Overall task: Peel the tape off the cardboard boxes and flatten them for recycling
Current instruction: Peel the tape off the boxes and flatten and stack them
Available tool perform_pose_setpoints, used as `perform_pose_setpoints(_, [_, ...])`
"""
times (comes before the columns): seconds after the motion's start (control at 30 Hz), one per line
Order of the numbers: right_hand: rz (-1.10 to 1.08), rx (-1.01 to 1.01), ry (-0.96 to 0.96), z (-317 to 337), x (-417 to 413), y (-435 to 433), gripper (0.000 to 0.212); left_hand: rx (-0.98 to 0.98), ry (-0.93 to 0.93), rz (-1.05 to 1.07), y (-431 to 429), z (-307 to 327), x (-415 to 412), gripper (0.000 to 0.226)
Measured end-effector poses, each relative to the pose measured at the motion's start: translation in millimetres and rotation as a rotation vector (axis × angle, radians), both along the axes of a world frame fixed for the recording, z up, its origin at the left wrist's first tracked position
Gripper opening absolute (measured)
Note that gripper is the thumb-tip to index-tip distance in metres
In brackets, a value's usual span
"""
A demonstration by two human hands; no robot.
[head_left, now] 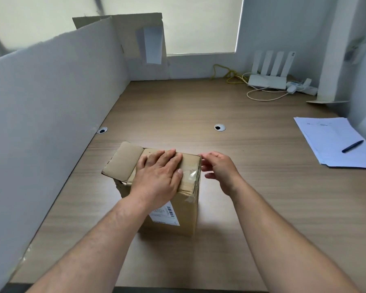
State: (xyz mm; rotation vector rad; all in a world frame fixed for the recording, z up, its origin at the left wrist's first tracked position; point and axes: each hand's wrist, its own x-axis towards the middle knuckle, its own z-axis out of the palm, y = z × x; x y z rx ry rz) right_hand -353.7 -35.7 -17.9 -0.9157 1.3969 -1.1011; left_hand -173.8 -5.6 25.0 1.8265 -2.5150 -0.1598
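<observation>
Cardboard box (184,216) upright mid-tabletop (251,187), near the front. Left hand (159,176) flat on its top, fingers straight. Right hand (218,170) loosely curled, empty, just beside the clear tape (191,173) at the right edge. White partition (51,102) close on the left. Papers (330,140) with pen (352,146) at right. Router (268,75) in the far corner.

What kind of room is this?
Probably an office. There is a divider wall beside a wooden desk, a stack of papers with a pen on it, and a router in the corner.

Brown cardboard box (173,216) stands upright, clear tape (191,173) on its top edge.
</observation>
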Motion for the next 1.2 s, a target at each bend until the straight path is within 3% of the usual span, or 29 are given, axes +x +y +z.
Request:
perform_pose_setpoints(0.23, [0.186,-0.079,0.025,20,2,-2,0.021,-0.008,0.028,-0.002,-6,4,3,0.069])
perform_pose_setpoints(0.77, [0.167,-0.144,-0.093,16,-12,-10,0.016,-0.01,0.042,-0.011,-14,1,6,0.068])
perform_pose_setpoints(1.2, [0.087,-0.229,0.116,14,-11,-11,0.013,-0.043,0.031,0.039,-17,-2,1,0.06])
